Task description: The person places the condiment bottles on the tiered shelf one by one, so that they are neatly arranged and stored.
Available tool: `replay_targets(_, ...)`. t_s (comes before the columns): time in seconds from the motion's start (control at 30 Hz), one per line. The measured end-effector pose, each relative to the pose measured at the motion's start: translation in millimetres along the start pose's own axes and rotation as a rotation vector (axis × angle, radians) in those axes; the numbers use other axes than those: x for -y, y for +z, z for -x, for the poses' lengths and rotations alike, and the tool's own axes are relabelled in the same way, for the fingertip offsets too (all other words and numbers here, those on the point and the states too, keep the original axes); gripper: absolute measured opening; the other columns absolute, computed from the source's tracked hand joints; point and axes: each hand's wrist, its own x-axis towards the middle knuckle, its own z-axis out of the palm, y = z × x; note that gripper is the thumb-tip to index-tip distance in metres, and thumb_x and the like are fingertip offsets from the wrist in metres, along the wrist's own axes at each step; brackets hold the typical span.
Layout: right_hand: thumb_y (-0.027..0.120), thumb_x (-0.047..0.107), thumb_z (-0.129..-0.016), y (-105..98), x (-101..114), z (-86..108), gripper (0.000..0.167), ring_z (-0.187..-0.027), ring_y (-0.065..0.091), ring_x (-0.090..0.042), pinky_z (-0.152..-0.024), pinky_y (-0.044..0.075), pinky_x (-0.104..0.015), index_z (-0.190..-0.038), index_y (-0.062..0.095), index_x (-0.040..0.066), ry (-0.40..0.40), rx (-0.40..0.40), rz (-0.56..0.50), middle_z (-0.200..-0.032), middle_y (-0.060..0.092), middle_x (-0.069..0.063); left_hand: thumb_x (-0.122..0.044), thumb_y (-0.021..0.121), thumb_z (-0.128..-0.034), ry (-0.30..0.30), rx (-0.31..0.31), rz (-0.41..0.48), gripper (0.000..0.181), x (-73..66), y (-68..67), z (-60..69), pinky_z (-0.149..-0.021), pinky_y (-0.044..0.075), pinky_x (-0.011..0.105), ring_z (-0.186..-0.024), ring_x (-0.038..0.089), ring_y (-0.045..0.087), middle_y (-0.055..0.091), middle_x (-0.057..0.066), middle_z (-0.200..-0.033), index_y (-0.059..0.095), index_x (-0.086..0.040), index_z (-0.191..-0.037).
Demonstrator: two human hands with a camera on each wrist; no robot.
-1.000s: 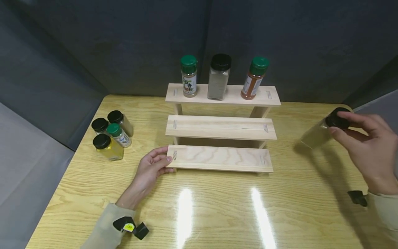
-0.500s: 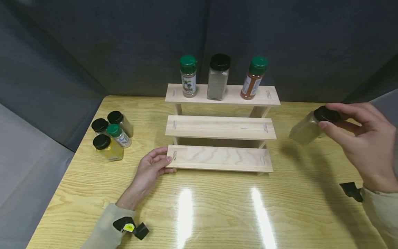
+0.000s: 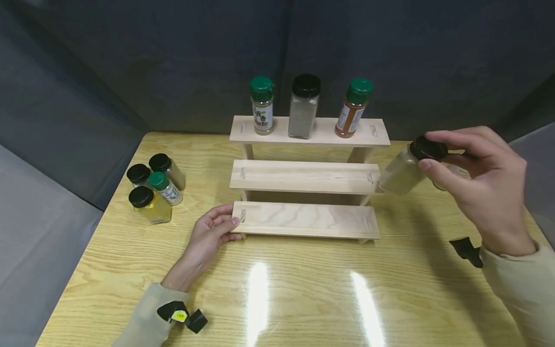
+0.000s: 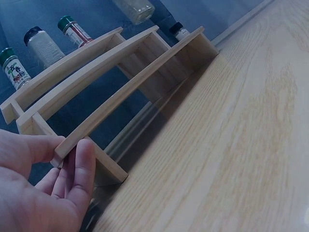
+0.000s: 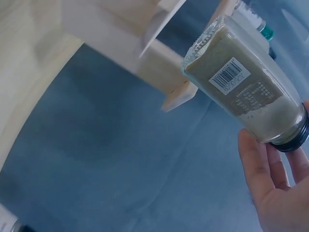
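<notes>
My right hand [image 3: 490, 188] pinches a clear square spice jar [image 3: 400, 172] by its black cap, fingers and thumb on either side. The jar hangs tilted in the air by the right end of the rack's middle shelf; touching or apart, I cannot tell. Pale powder and a barcode label [image 5: 230, 76] show in the right wrist view. My left hand [image 3: 207, 237] grips the left end of the lowest board of a three-step wooden rack [image 3: 303, 219], thumb on top. The top step bears a green-capped shaker [image 3: 263, 113], a black-capped jar [image 3: 302, 115] and a green-capped red shaker [image 3: 349, 118].
Several small jars stand together at the table's left, among them a yellow one [image 3: 157, 210] and a green-capped shaker [image 3: 170, 193]. Another container [image 3: 457, 169] is mostly hidden behind my right hand. A dark cloth wall [image 3: 195, 67] rises behind the table [image 3: 303, 289].
My right hand has carried the jar leftward and slightly up, from the table's right side to the rack's right end. My left hand keeps its grip on the lowest board.
</notes>
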Motion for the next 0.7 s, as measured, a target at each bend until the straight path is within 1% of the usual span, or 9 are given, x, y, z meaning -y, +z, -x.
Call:
replay_targets(0.03,0.078,-0.024,-0.082,3,1,-0.9,0.037,-0.103,0.069,-0.021,-0.094,0.062,-0.020,-0.117,0.070,-0.025,-0.006,0.010,0.023,-0.110,0.069,-0.017,0.010,0.060,-0.1071,0.001,0.003,0.002,0.047,-0.1,0.0,0.1,-0.081,0.068,0.028,-0.083,0.015,0.072,0.071,0.005,-0.102,0.046,0.013,-0.152)
replay_targets(0.1,0.079,-0.023,-0.082,7,3,-2.8,0.036,-0.104,0.069,-0.022,-0.095,0.062,-0.020,-0.118,0.070,-0.024,-0.015,0.028,0.037,-0.110,0.069,-0.017,0.010,0.059,-0.1071,0.004,0.010,0.003,0.047,-0.2,0.0,0.2,-0.081,0.068,0.028,-0.084,0.015,0.072,0.071,0.005,-0.102,0.046,0.013,-0.152)
replay_targets(0.27,0.080,-0.021,-0.082,19,5,-7.3,0.036,-0.104,0.067,-0.024,-0.095,0.062,-0.022,-0.117,0.071,-0.023,-0.025,0.056,0.013,-0.111,0.070,-0.017,0.010,0.060,-0.1070,0.003,0.017,0.004,0.047,0.5,-0.6,-0.6,-0.082,0.068,0.028,-0.084,0.015,0.072,0.071,0.005,-0.102,0.045,0.013,-0.152)
replay_targets(0.4,0.080,-0.021,-0.082,30,7,-10.4,0.036,-0.103,0.066,-0.024,-0.096,0.062,-0.021,-0.117,0.072,-0.022,-0.020,0.060,-0.006,-0.111,0.069,-0.018,0.010,0.060,-0.1068,-0.001,0.015,0.005,0.047,0.8,-1.0,-0.9,-0.082,0.068,0.029,-0.084,0.016,0.072,0.071,0.006,-0.102,0.045,0.013,-0.151)
replay_targets(0.57,0.080,-0.019,-0.082,46,10,-14.0,0.035,-0.102,0.066,-0.024,-0.096,0.061,-0.020,-0.115,0.073,-0.022,-0.027,0.063,-0.065,-0.110,0.069,-0.017,0.010,0.060,-0.1067,-0.001,0.014,0.001,0.047,1.2,-1.4,-0.8,-0.082,0.068,0.029,-0.085,0.017,0.071,0.070,0.006,-0.103,0.046,0.012,-0.152)
replay_targets(0.7,0.083,-0.016,-0.082,58,12,-17.2,0.035,-0.101,0.065,-0.021,-0.094,0.061,-0.019,-0.115,0.074,-0.020,-0.047,0.077,-0.058,-0.109,0.069,-0.015,0.010,0.060,-0.1068,-0.002,0.008,-0.001,0.047,0.8,-0.8,-0.8,-0.082,0.068,0.029,-0.086,0.017,0.072,0.070,0.007,-0.104,0.046,0.012,-0.152)
